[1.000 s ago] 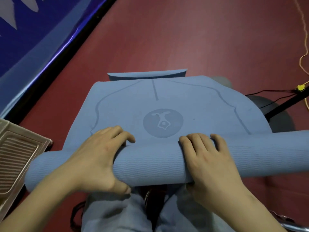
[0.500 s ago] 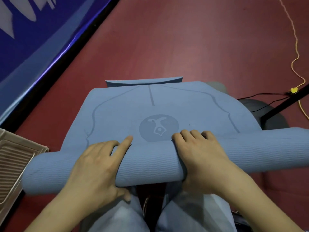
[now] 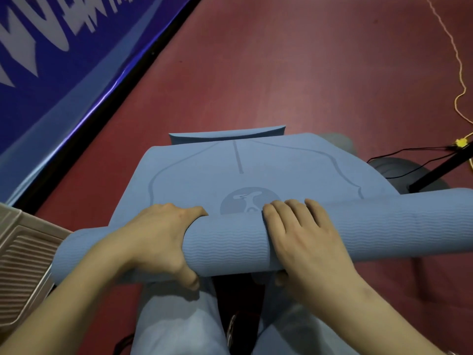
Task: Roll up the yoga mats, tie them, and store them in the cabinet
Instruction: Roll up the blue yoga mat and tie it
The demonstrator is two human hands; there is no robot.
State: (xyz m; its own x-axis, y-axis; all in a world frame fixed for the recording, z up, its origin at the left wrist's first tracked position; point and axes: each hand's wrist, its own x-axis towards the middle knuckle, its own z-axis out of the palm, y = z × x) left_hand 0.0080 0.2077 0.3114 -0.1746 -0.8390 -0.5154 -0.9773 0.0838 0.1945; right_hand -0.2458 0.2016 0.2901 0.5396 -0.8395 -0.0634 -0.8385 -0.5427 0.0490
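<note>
Kneeling on the floor (image 3: 307,73), the person grips the mat (image 3: 230,242) roll crosswise over the knees, left hand (image 3: 158,239) and right hand (image 3: 302,237) curled around it, flat remainder stretching straight ahead.

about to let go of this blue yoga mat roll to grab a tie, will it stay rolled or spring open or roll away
The blue yoga mat roll probably loosens if released: both the left hand and right hand are curled over it. Its round shape could roll on the smooth red floor, though the unrolled tail likely anchors it. It looks soft and bendy, not stiff.
</note>
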